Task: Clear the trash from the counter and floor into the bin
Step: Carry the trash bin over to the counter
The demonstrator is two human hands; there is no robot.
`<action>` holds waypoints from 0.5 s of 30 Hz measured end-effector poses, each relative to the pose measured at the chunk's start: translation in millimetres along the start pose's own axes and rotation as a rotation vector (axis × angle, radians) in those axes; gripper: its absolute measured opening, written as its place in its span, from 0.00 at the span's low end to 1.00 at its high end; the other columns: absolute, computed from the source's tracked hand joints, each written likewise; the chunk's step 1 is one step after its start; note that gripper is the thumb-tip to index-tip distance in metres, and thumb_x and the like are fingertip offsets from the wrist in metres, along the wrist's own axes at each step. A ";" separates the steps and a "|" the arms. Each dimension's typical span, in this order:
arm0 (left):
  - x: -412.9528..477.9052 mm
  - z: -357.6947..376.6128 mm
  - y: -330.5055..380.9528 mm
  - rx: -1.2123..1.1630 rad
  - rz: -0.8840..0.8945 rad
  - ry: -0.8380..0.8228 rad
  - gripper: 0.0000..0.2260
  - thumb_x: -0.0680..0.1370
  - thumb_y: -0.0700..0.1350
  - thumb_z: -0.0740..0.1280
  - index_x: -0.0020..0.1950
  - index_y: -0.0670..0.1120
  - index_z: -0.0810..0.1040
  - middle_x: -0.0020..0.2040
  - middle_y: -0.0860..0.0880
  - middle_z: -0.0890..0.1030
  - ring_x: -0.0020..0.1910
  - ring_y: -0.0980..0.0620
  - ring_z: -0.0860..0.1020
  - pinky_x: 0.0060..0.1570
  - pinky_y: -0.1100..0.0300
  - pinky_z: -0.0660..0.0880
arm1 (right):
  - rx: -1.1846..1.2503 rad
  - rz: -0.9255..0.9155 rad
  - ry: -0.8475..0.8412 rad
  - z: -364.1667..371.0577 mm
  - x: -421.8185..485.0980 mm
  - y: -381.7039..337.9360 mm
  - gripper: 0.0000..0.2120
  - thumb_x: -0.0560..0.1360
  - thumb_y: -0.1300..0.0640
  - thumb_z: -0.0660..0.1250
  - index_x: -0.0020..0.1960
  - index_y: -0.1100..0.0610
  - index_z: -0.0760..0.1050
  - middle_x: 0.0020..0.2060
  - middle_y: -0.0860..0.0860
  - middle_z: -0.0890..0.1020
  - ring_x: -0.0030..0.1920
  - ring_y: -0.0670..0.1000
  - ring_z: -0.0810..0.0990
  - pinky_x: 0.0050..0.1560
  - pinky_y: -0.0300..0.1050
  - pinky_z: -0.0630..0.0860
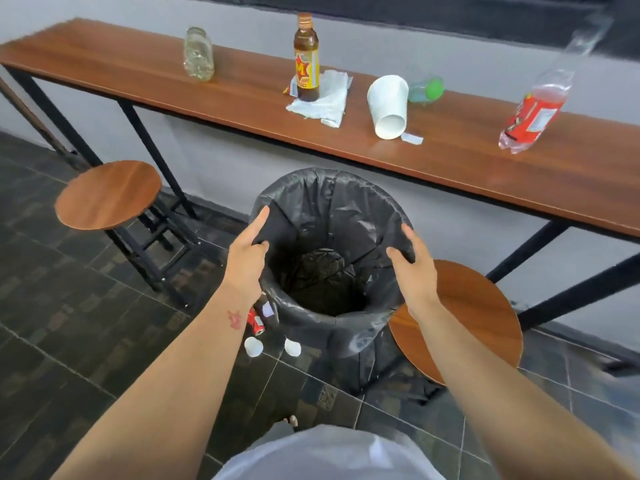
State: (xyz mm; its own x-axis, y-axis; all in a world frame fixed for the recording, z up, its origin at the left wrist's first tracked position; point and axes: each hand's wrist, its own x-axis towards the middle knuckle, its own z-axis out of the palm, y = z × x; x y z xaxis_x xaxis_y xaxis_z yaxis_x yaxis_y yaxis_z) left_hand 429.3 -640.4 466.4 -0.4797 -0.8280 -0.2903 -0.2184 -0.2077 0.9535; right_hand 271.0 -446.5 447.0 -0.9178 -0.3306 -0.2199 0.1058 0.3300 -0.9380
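Observation:
A bin (346, 327) lined with a black bag stands on the floor before the wooden counter (242, 98). My left hand (247, 252) grips the bag's left rim, and my right hand (414, 268) holds its right rim. On the counter stand a glass jar (198, 54) and a brown bottle (306, 58) on a crumpled tissue (323, 102). A white paper cup (388, 106) lies on its side, with a green-capped bottle (426, 89) behind it and a red-labelled plastic bottle (540, 105) to the right. On the floor left of the bin lie a red can (255, 321) and two small white cups (253, 347).
Two round wooden stools flank the bin: one (109, 194) at the left, one (481, 317) right behind it. Black table legs (152, 147) run under the counter. The floor is dark tile. A small paper scrap (412, 138) lies by the cup.

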 end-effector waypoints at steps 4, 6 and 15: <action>27.8 -4.7 10.1 0.039 0.008 -0.096 0.27 0.82 0.32 0.56 0.70 0.59 0.74 0.58 0.63 0.76 0.26 0.63 0.68 0.34 0.73 0.68 | 0.025 0.037 0.096 13.0 -5.2 -2.5 0.25 0.80 0.55 0.65 0.74 0.42 0.65 0.73 0.44 0.68 0.73 0.51 0.66 0.69 0.47 0.66; 36.2 -2.8 14.4 0.057 -0.004 -0.118 0.26 0.82 0.32 0.56 0.69 0.60 0.75 0.65 0.62 0.72 0.26 0.63 0.68 0.30 0.73 0.69 | 0.030 0.048 0.120 15.0 -5.5 -1.8 0.25 0.80 0.55 0.65 0.74 0.42 0.65 0.73 0.44 0.68 0.73 0.51 0.66 0.69 0.47 0.66; 53.8 19.6 25.2 0.091 -0.034 -0.135 0.26 0.82 0.32 0.57 0.69 0.59 0.75 0.43 0.64 0.73 0.36 0.61 0.68 0.39 0.72 0.71 | -0.177 -0.001 0.159 1.4 7.1 -3.7 0.26 0.80 0.51 0.64 0.75 0.39 0.60 0.74 0.45 0.68 0.65 0.53 0.75 0.61 0.50 0.77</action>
State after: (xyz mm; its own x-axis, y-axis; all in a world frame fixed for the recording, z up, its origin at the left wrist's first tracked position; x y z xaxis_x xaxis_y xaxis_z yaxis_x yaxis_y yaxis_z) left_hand 381.4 -679.9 473.3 -0.5794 -0.7423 -0.3366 -0.3097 -0.1815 0.9333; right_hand 264.6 -451.2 448.6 -0.9680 -0.1927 -0.1611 0.0490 0.4842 -0.8736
